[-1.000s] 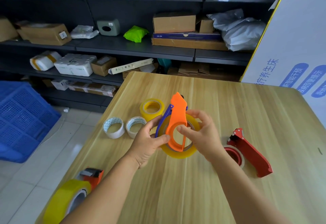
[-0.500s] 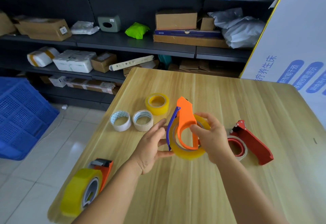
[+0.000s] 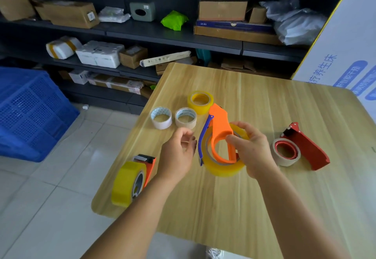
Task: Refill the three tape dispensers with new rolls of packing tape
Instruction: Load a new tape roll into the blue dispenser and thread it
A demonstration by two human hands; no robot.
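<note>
At the wooden table's near-left corner stands an orange dispenser carrying a fat yellow tape roll. Beyond it, the left hand hovers with fingers loosely spread, holding nothing, while the right hand grips the orange-and-blue dispenser loaded with clear yellowish tape. A red dispenser with a white roll lies right; three loose rolls sit farther back.

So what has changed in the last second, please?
The left hand let go of the orange dispenser and drew back to the left, fingers loosely curled. The right hand still grips the dispenser with its yellow roll. Everything on the table stayed put.
</note>
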